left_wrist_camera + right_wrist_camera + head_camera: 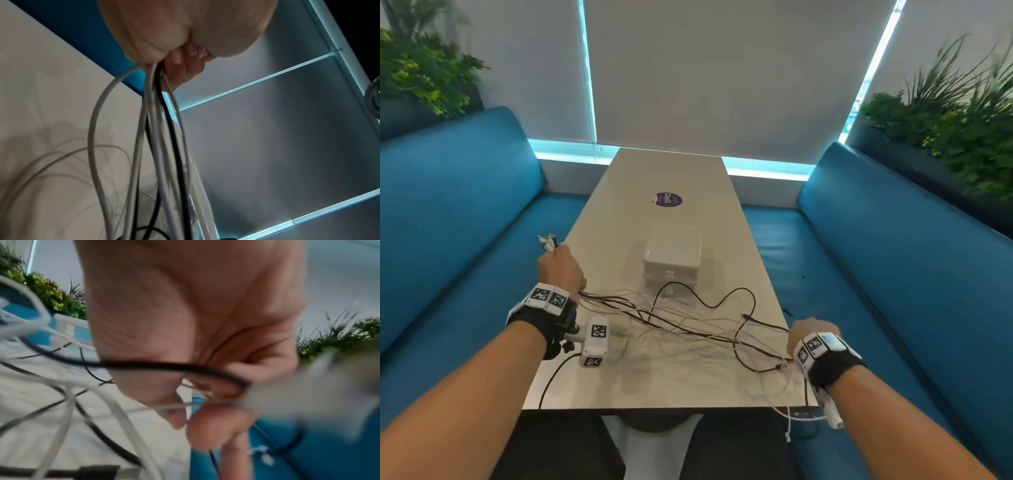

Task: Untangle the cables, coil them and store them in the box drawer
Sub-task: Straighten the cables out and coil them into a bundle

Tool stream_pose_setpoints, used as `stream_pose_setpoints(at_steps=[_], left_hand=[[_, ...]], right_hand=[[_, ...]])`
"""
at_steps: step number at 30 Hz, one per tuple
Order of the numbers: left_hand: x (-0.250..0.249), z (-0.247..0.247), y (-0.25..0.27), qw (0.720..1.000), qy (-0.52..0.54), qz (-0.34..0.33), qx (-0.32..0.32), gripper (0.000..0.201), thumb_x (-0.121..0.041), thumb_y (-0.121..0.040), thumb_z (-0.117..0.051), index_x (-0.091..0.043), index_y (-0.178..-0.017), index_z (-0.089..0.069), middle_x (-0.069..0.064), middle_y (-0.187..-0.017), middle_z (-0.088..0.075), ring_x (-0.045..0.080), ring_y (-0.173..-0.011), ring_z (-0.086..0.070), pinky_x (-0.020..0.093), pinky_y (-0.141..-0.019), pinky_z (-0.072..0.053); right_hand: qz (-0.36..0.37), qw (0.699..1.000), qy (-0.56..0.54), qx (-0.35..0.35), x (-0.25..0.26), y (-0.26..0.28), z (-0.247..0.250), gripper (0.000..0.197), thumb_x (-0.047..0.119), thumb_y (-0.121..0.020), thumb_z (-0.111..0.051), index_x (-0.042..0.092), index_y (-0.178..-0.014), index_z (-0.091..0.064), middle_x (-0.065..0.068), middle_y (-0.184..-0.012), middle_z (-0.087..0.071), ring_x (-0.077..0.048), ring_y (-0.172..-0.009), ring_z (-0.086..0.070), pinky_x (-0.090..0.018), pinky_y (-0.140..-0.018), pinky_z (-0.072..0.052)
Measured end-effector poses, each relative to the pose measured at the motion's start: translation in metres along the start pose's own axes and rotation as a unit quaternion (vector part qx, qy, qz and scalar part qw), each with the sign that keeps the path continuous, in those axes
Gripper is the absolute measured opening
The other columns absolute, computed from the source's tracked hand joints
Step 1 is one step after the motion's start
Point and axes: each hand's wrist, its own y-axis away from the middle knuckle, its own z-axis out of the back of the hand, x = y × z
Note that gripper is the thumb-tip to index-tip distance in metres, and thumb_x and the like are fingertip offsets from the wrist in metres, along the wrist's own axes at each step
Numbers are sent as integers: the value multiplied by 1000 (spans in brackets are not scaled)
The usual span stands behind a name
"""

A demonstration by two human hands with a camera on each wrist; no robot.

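Note:
A tangle of black and white cables (pixel 688 322) stretches across the near half of the table (pixel 671 171). My left hand (pixel 560 269) grips one end of the bundle at the table's left edge, with several plugs (pixel 548 241) sticking out above the fist. From the left wrist view, curled fingers (pixel 185 65) hold white and black cables (pixel 156 129) that hang down. My right hand (pixel 810 334) grips the other end at the right edge; in the blurred right wrist view, a black cable (pixel 164 366) runs into its fingers (pixel 216 431). The white box (pixel 673 257) stands mid-table, drawer closed.
Blue benches (pixel 893 274) flank the table on both sides. A purple sticker (pixel 667 199) lies beyond the box. Plants (pixel 962 120) stand behind the right bench, and more plants (pixel 421 68) behind the left. White cable ends (pixel 791 421) dangle over the table's near right corner.

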Motion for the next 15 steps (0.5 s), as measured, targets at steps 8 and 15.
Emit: stream_pose_setpoints(at_steps=[8,15], left_hand=[[-1,4,-3,998,53,24,-19,56,-36,-92,-41,5,-129,-52,12,-84,-50,28,-71,-49,38,-63,-44],[3,-2,2,994,101,32,-37,17,-30,-94,-47,-14,-96,-51,3,-66,-42,20,-52,-38,26,-46,-32]], right_hand=[[148,956,-234,-97,15,-11,-1,33,14,-88,-48,28,-115,-60,-1,-117,-45,-24,-114,-50,-37,-93,-47],[320,912,-256,-38,48,5,8,45,32,-100,-37,36,-145,-43,7,-153,-39,-18,-134,-45,-33,-111,-33]])
